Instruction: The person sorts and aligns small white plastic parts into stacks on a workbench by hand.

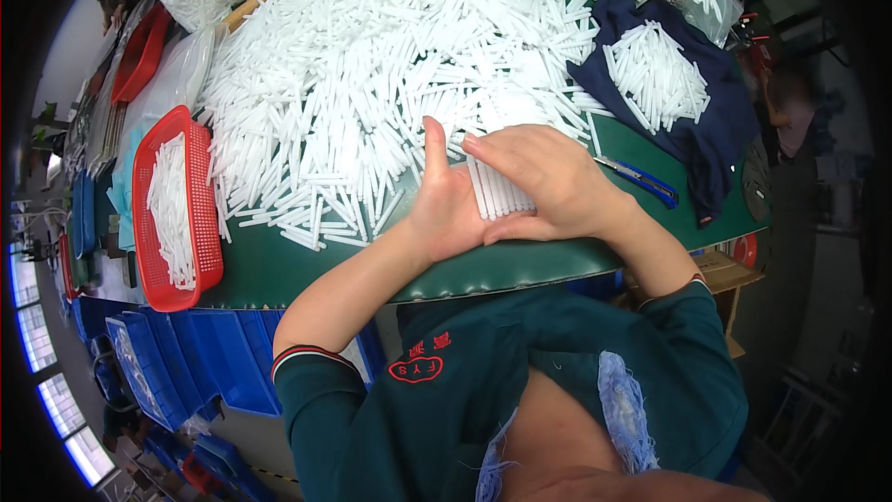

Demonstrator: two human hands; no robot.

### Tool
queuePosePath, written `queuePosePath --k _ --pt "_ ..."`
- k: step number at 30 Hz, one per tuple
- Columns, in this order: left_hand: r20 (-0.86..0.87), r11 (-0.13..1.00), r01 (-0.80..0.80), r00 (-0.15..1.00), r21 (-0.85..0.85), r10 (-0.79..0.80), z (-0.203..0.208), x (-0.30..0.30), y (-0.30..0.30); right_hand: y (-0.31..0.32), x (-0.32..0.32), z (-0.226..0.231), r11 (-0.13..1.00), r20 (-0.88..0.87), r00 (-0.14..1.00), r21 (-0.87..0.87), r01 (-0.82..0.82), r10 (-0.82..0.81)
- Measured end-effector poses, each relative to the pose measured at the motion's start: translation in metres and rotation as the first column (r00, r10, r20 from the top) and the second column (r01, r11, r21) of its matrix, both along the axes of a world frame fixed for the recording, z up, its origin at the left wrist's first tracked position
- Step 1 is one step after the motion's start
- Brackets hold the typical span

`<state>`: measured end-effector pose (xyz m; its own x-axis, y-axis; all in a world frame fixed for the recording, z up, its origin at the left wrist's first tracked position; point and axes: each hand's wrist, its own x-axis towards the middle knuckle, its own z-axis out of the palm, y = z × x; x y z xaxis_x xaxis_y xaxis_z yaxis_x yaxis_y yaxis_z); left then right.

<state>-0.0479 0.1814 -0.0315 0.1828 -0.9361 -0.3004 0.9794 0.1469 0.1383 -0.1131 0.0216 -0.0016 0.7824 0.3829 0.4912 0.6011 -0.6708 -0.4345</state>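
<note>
A flat row of slim white sticks (502, 197) lies side by side between my two hands, above the near edge of the green table. My left hand (444, 209) supports the row at its left end, thumb pointing up; its other fingers are mostly hidden. Curved over the row from the right, my right hand (562, 181) holds it with fingers and thumb closed around its ends. Just beyond both hands spreads a large heap of the same white sticks (372, 65), loose and lying in all directions.
To the left stands a red perforated basket (203, 223) with white sticks inside. A blue utility knife (641, 181) lies right of my hands. Farther right, a dark blue cloth (715, 144) bears a smaller stick pile (655, 79). Blue bins (232, 358) sit below the table (427, 290).
</note>
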Motion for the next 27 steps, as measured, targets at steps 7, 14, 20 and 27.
queuePosePath --k 7,14,20,27 --pt "0.121 0.997 -0.033 0.992 0.067 0.024 -0.001 -0.002 -0.001 0.002 0.0 -0.006 0.997 0.033 0.999 -0.074 0.014 -0.012" --pt "-0.026 0.988 -0.061 0.998 -0.144 0.058 0.006 0.006 0.003 -0.025 -0.002 -0.002 0.993 0.107 0.988 0.042 0.112 -0.116" --pt "-0.022 0.996 -0.058 0.998 -0.069 0.057 0.009 0.01 0.006 -0.033 -0.002 0.0 0.997 0.029 0.997 -0.035 0.067 -0.066" --pt "0.016 0.995 -0.07 0.997 -0.075 0.071 0.011 0.01 0.006 -0.036 -0.002 -0.004 0.995 -0.094 0.994 -0.095 0.044 -0.053"
